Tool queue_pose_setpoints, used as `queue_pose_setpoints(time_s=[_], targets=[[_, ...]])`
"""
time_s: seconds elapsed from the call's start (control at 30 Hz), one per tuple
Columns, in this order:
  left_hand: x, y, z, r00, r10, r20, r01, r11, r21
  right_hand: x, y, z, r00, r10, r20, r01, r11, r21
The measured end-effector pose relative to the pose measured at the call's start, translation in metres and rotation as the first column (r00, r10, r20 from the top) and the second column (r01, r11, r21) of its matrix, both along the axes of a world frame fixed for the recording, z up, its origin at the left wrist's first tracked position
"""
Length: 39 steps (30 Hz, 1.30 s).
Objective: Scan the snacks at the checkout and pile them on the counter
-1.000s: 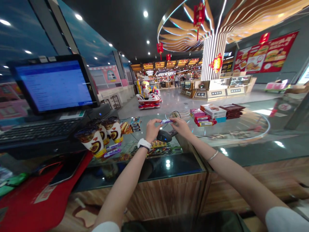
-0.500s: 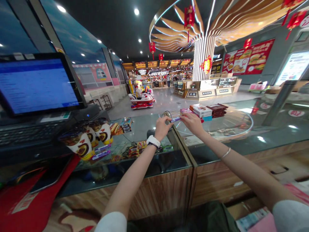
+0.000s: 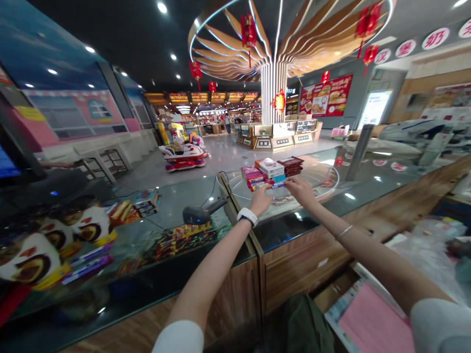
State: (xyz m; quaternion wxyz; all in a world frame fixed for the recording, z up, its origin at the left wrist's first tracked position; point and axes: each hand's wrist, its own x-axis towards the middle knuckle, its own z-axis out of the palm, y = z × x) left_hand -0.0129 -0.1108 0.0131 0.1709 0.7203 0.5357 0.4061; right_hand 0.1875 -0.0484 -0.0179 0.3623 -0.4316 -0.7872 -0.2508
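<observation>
We record the right hand (image 3: 300, 190) with its fingers (image 3: 291, 182) closed on the end of a purple-wrapped bar (image 3: 278, 185), which lies at 9 o'clock from that hand, above the glass table (image 3: 172, 201). The left hand (image 3: 260, 200) is just beside the bar, its fingers (image 3: 263, 192) curled; we cannot tell whether they grip anything. Stacked snack packets (image 3: 250, 177) and a white box (image 3: 268, 167) stand at 12 o'clock from it, and a black barcode scanner (image 3: 198, 214) lies at 9 o'clock.

The snack bar (image 3: 278, 185) looks glossy, the counter top (image 3: 368, 181) smooth glass.
</observation>
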Motion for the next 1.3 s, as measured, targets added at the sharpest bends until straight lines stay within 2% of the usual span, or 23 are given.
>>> queue_pose_setpoints(time_s=[0.17,0.3,0.43,0.63,0.93,1.1,1.2,1.3], targets=[[0.033,0.021,-0.009,0.989,-0.026,-0.147,0.012,0.995,-0.095,0.018,0.017,-0.010,0.996,-0.093,-0.008,0.091,0.982,-0.166],[0.048,0.035,-0.013,0.964,-0.030,-0.265,-0.007,0.991,-0.135,0.019,0.020,-0.008,0.982,-0.186,0.021,0.182,0.923,-0.340],[0.049,0.044,-0.020,0.947,-0.029,-0.319,-0.011,0.992,-0.124,0.015,0.021,-0.006,0.967,-0.238,0.092,0.254,0.859,-0.444],[0.045,0.051,-0.031,0.931,-0.042,-0.364,0.012,0.996,-0.085,0.013,0.026,-0.003,0.964,-0.206,0.170,0.263,0.840,-0.474],[0.046,0.046,-0.032,0.883,-0.030,-0.469,0.027,1.000,-0.012,0.009,0.002,-0.006,0.989,-0.081,0.124,0.129,0.884,-0.449],[0.037,0.045,-0.031,0.821,-0.091,-0.563,0.066,0.996,-0.065,0.006,-0.003,-0.009,0.986,-0.082,0.147,0.147,0.846,-0.512],[0.032,0.045,-0.027,0.793,-0.083,-0.604,0.026,0.994,-0.102,0.005,0.005,-0.010,0.982,-0.091,0.163,0.169,0.807,-0.566],[0.030,0.048,-0.025,0.769,-0.077,-0.635,-0.027,0.988,-0.153,0.003,0.017,-0.009,0.972,-0.127,0.199,0.227,0.743,-0.630]])
